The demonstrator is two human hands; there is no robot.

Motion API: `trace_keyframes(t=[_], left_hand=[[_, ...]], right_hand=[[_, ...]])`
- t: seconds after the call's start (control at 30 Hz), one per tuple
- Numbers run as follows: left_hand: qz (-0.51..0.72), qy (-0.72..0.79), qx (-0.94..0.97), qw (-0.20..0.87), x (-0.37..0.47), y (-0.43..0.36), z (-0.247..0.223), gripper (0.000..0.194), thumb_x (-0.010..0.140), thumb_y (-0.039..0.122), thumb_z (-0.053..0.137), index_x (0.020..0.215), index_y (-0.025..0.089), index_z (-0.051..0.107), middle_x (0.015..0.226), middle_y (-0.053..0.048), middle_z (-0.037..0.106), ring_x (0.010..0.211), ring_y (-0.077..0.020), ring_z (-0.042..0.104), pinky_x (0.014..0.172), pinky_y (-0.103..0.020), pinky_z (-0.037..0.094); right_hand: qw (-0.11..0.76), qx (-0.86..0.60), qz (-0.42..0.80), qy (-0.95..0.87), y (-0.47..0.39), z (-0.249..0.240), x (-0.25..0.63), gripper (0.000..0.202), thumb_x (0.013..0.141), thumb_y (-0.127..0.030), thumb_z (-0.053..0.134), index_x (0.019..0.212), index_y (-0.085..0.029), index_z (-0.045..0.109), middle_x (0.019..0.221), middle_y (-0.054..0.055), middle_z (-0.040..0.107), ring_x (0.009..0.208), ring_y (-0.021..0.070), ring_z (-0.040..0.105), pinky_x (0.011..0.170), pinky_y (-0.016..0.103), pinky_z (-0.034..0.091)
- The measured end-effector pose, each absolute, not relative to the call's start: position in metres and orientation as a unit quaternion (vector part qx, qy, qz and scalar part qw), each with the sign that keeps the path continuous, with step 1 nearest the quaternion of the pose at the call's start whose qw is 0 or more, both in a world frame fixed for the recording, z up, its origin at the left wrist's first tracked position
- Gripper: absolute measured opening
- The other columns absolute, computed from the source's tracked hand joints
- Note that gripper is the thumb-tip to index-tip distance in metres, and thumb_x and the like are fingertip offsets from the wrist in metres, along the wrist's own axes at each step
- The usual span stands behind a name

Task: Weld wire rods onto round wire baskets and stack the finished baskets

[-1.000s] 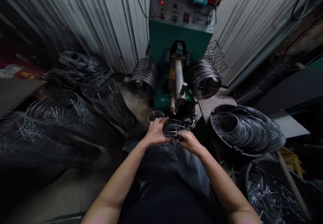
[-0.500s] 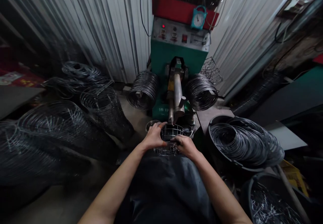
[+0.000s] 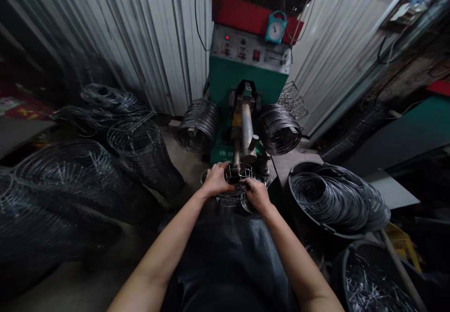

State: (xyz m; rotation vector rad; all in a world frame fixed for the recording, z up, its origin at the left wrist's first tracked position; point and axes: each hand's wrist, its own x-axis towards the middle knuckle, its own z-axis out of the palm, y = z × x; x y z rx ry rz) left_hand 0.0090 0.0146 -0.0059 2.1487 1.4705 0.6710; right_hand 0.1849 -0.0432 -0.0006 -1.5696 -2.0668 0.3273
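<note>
A round wire basket point(image 3: 230, 199) is held between my two hands below the metal arms of a green machine point(image 3: 225, 80). My left hand point(image 3: 217, 181) grips its left side, thumb toward me and fingers along the far side. At the near right of the basket, my right hand point(image 3: 256, 193) is closed with its fingertips on the wire; whether it also pinches a small piece is too dark to make out. The machine's electrode tip point(image 3: 240, 167) reaches down at the basket's upper rim, between the hands.
Wire ring bundles point(image 3: 197, 124) hang on both sides of the machine. Tall stacks of wire rings point(image 3: 140, 143) stand at left. At right are a black tub point(image 3: 291, 195) of wire rings and a bucket point(image 3: 339, 274) of short metal pieces. A teal dial clock point(image 3: 276, 27) sits on top.
Both hands have moved slightly forward with the wire basket, bringing its rim up around the electrode tip. The basket's tilt looks changed, and my right hand has shifted a little upward.
</note>
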Motion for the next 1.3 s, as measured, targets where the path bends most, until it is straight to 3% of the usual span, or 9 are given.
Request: trace_keyframes(t=[0.1,0.3,0.43,0.53,0.67,0.9,1.07,1.2,1.3], left_hand=[[0.243,0.535,0.774,0.238,0.01,0.022,-0.006,0.094,0.046,0.048,0.079,0.128,0.02,0.042,0.117,-0.011,0.052,0.11,-0.0321,0.049,0.092,-0.044,0.041],[0.255,0.535,0.775,0.22,0.01,0.023,-0.007,0.094,0.044,0.044,0.08,0.128,0.022,0.042,0.117,-0.01,0.053,0.109,-0.0313,0.049,0.09,-0.043,0.041],[0.263,0.547,0.761,0.227,0.011,0.023,-0.005,0.097,0.044,0.046,0.08,0.129,0.021,0.041,0.12,-0.011,0.051,0.113,-0.0319,0.046,0.092,-0.046,0.039],[0.264,0.562,0.747,0.237,0.013,0.027,-0.004,0.097,0.044,0.046,0.081,0.129,0.021,0.041,0.123,-0.012,0.049,0.115,-0.0324,0.044,0.093,-0.047,0.038],[0.275,0.571,0.732,0.249,0.012,0.034,-0.005,0.099,0.042,0.047,0.081,0.128,0.021,0.041,0.125,-0.012,0.048,0.117,-0.0309,0.044,0.096,-0.043,0.037],[0.265,0.573,0.732,0.258,0.01,0.041,-0.007,0.099,0.041,0.048,0.081,0.128,0.021,0.042,0.124,-0.012,0.049,0.117,-0.0318,0.045,0.096,-0.043,0.037],[0.267,0.557,0.738,0.271,0.007,0.045,-0.005,0.103,0.04,0.051,0.082,0.13,0.023,0.04,0.126,-0.013,0.048,0.121,-0.0342,0.042,0.098,-0.047,0.035],[0.329,0.536,0.696,0.347,-0.014,0.036,-0.027,0.119,0.041,0.052,0.082,0.139,0.019,0.023,0.139,-0.017,0.034,0.13,-0.0336,0.031,0.106,-0.048,0.026],[0.385,0.522,0.642,0.409,-0.028,0.018,-0.061,0.111,0.051,0.046,0.08,0.14,0.016,0.02,0.135,-0.016,0.041,0.126,-0.0283,0.04,0.105,-0.042,0.032]], right_hand=[[0.276,-0.592,0.114,-0.748,-0.038,0.0,0.183,0.024,0.076,-0.008,0.057,0.092,-0.024,0.066,0.099,0.003,0.066,0.089,0.0177,0.062,0.075,0.026,0.047],[0.444,-0.584,0.207,-0.647,-0.071,-0.004,0.186,0.029,0.075,-0.027,0.064,0.102,-0.019,0.062,0.098,0.007,0.063,0.091,0.0196,0.059,0.081,0.03,0.046],[0.471,-0.607,0.413,-0.489,-0.106,-0.022,0.19,0.033,0.067,-0.032,0.069,0.095,-0.018,0.061,0.078,0.001,0.061,0.069,0.0145,0.056,0.062,0.025,0.046],[0.471,-0.609,0.531,-0.356,-0.124,-0.04,0.192,0.035,0.062,-0.036,0.07,0.09,-0.016,0.06,0.058,-0.006,0.048,0.048,0.0078,0.042,0.044,0.019,0.032],[0.512,-0.566,0.596,-0.249,-0.132,-0.055,0.197,0.035,0.056,-0.035,0.073,0.083,-0.015,0.062,0.058,-0.006,0.044,0.048,0.0065,0.04,0.041,0.018,0.027],[0.536,-0.531,0.641,-0.144,-0.128,-0.058,0.206,0.03,0.052,-0.024,0.073,0.078,-0.014,0.062,0.057,-0.003,0.05,0.049,0.0085,0.047,0.045,0.02,0.035],[0.535,-0.525,0.651,-0.121,-0.133,-0.051,0.215,0.031,0.051,-0.026,0.076,0.077,-0.016,0.063,0.064,0.0,0.058,0.057,0.0112,0.054,0.051,0.022,0.042],[0.559,-0.599,0.523,-0.236,-0.146,-0.062,0.228,0.035,0.056,-0.037,0.077,0.083,-0.018,0.067,0.059,-0.002,0.056,0.048,0.0099,0.046,0.042,0.021,0.034],[0.519,-0.665,0.386,-0.372,-0.164,-0.086,0.24,0.029,0.065,-0.043,0.07,0.083,-0.02,0.069,0.07,0.003,0.064,0.066,0.0191,0.059,0.058,0.03,0.048]])
